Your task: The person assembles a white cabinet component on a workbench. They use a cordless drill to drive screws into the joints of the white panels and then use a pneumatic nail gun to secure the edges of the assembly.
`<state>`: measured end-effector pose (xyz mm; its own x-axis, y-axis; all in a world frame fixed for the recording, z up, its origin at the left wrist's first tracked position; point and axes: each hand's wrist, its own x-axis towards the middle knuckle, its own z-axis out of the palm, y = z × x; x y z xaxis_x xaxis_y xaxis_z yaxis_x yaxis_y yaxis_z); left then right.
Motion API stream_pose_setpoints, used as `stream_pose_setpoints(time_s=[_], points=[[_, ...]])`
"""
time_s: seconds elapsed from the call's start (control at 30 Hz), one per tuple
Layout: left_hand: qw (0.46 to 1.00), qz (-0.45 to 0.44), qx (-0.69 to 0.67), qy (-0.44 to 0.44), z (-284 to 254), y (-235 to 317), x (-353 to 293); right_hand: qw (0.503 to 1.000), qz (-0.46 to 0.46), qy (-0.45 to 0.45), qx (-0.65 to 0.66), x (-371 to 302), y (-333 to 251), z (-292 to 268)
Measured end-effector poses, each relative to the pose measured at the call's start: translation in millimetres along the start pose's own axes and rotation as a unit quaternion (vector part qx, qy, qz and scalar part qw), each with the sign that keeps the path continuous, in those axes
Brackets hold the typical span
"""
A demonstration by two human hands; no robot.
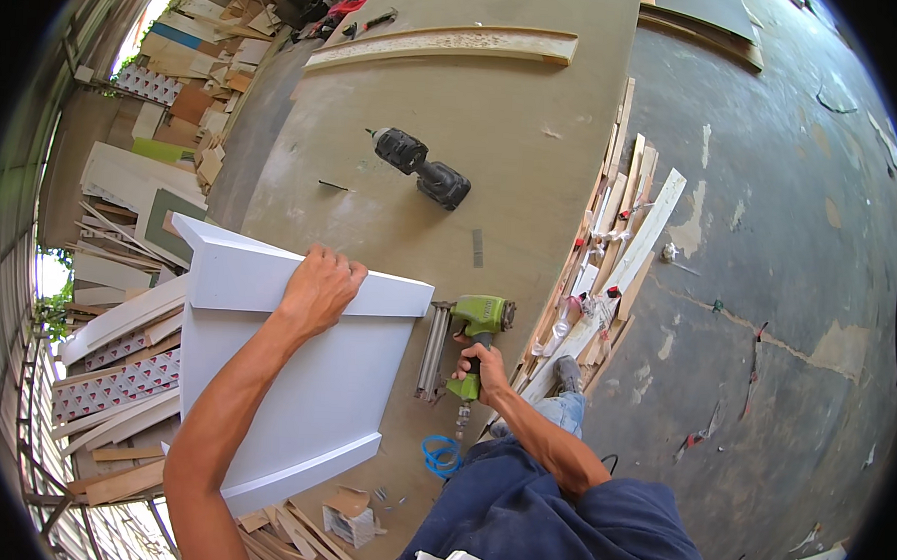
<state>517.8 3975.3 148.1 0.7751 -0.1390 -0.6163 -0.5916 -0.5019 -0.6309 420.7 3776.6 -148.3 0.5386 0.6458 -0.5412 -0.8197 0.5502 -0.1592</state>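
Note:
My left hand is closed over the top rail of a white panel with raised strips along its upper and lower edges. In my right hand is the grip of a green nail gun, its long grey magazine beside the panel's right edge. A blue air hose lies coiled below the gun. Farther out on the tan tabletop lie a black cordless drill and a thin dark bit.
A long pale wooden strip crosses the table's far part, with a hammer behind it. Narrow wood offcuts are heaped along the right edge. Stacked boards fill the left side. Scraps lie near me, by a small open box.

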Motion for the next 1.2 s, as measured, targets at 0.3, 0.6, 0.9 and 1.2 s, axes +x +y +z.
stream_pose_setpoints(time_s=[0.3,0.6,0.9,1.2], points=[[0.997,0.022,-0.052,0.046,0,-7,5,0.998,-0.036,-0.035,-0.031,-16,-19,38],[0.996,0.013,-0.06,0.056,2,-6,5,0.996,-0.037,-0.059,-0.059,-9,-26,50],[0.997,0.005,-0.059,0.053,-1,-2,5,0.994,-0.041,-0.061,-0.081,-9,-31,53],[0.998,-0.003,-0.047,0.036,-4,-4,-1,0.991,-0.045,-0.073,-0.104,-25,-32,62]])
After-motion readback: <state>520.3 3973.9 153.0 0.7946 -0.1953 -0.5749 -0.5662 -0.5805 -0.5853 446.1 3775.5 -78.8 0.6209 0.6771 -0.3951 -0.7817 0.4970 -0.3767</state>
